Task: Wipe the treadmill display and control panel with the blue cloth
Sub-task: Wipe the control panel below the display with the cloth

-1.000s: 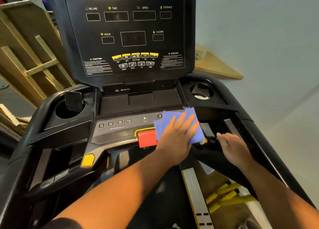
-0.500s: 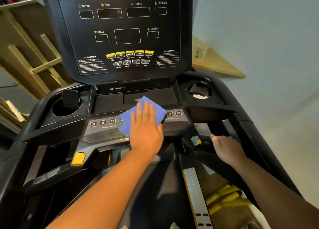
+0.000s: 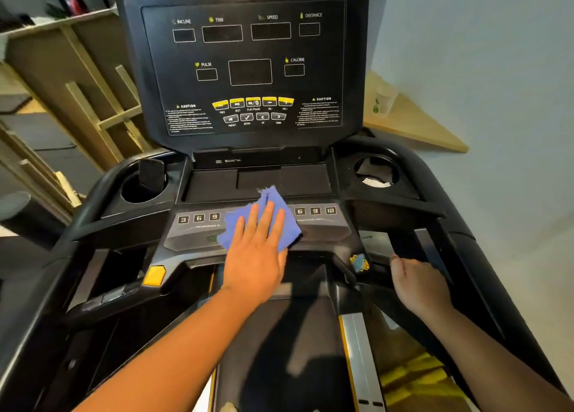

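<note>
My left hand (image 3: 256,256) lies flat with fingers spread on the blue cloth (image 3: 273,203), pressing it onto the middle of the grey control panel (image 3: 323,228), between the numbered buttons on either side. The black treadmill display (image 3: 248,67) stands upright behind the panel, with dark readout windows and yellow buttons. My right hand (image 3: 419,287) is curled around the black right handrail (image 3: 435,250), apart from the cloth.
Cup holders sit left (image 3: 139,188) and right (image 3: 375,172) of the console. A yellow tab (image 3: 154,275) marks the lower left frame. Wooden frames (image 3: 93,101) stand at the left. A wooden shelf (image 3: 410,123) with a plastic cup (image 3: 383,101) juts from the right wall.
My left hand has slid the cloth leftward from the panel's right end to its middle, covering the red stop button. My right hand has stayed on the handrail.
</note>
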